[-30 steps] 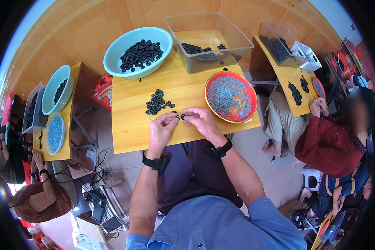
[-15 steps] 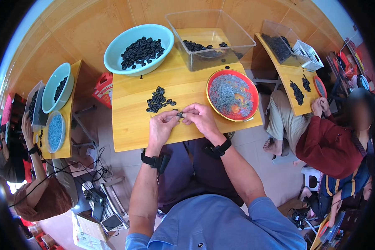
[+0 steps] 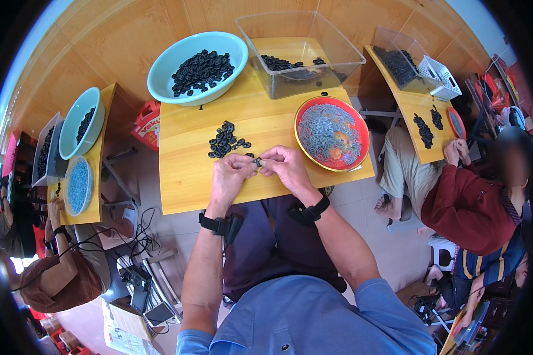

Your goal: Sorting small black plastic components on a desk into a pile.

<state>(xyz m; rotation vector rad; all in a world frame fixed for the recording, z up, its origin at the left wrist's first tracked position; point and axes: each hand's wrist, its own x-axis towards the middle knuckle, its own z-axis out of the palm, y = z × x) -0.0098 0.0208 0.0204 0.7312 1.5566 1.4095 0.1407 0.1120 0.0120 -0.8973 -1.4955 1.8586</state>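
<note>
Above the near part of the yellow table [image 3: 183,189], my left hand [image 3: 233,174] and my right hand [image 3: 285,170] meet fingertip to fingertip. Both pinch one small black part [image 3: 257,162], mostly covered by the fingers. A loose pile of small black oval parts [image 3: 224,141] lies just beyond my left hand, a few of them apart on its right side. To the right of my right hand stands a red bowl [image 3: 363,142] with a yellow rim, holding many thin grey metal pieces [image 3: 323,127], too small to name.
A turquoise basin [image 3: 160,71] of black parts stands at the far left of my table. Beside it is a clear plastic bin [image 3: 287,86] with more. Co-workers sit at the left side table [image 3: 103,118] and right side table [image 3: 420,145]. Cables [image 3: 137,239] hang at lower left.
My hands stay together on the small black part with only slight finger movement. The left co-worker's hand has moved from the bin down to the table's near edge.
</note>
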